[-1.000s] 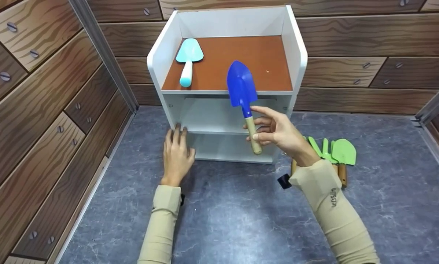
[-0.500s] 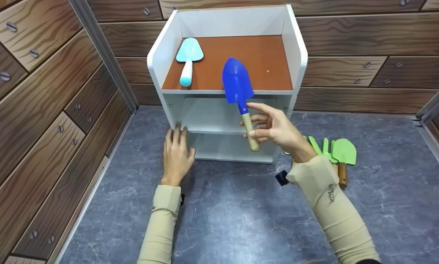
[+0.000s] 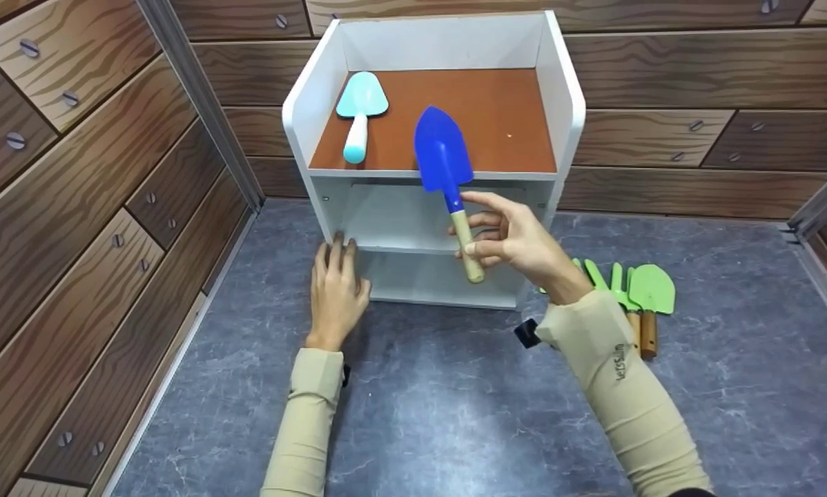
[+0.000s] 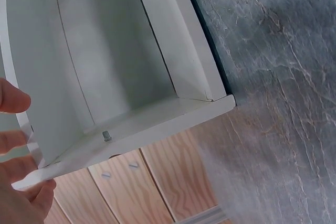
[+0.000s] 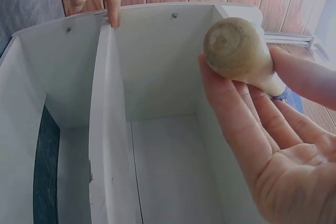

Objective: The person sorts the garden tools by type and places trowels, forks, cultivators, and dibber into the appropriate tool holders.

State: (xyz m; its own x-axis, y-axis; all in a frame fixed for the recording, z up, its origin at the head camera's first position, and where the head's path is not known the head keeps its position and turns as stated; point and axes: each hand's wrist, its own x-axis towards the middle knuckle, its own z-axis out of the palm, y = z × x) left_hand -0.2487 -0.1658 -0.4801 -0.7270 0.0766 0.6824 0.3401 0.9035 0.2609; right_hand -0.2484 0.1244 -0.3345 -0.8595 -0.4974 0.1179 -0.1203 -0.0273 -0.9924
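Note:
My right hand (image 3: 520, 238) pinches the pale wooden handle of a blue trowel (image 3: 442, 148) between thumb and fingers. The blade points up and away, overlapping the front of the brown top in the head view. Close up in the right wrist view, the rounded handle end (image 5: 228, 48) faces the camera above the open compartments. My left hand (image 3: 337, 293) rests with fairly straight fingers at the left front edge of the white shelf unit (image 3: 571, 114), where the middle shelf meets the side panel. A turquoise trowel with a white handle (image 3: 360, 114) lies on the unit's top, at the left.
Several green garden tools with wooden handles (image 3: 652, 290) lie on the grey marbled floor (image 3: 413, 414) to the right, partly hidden by the right forearm. Wood-patterned walls (image 3: 662, 69) stand behind and on the left. Raised white sides and a back border the unit's top.
My right hand has moved slightly left and up with the blue trowel, more slowly in the last half second. The left hand has stayed at the shelf unit's edge.

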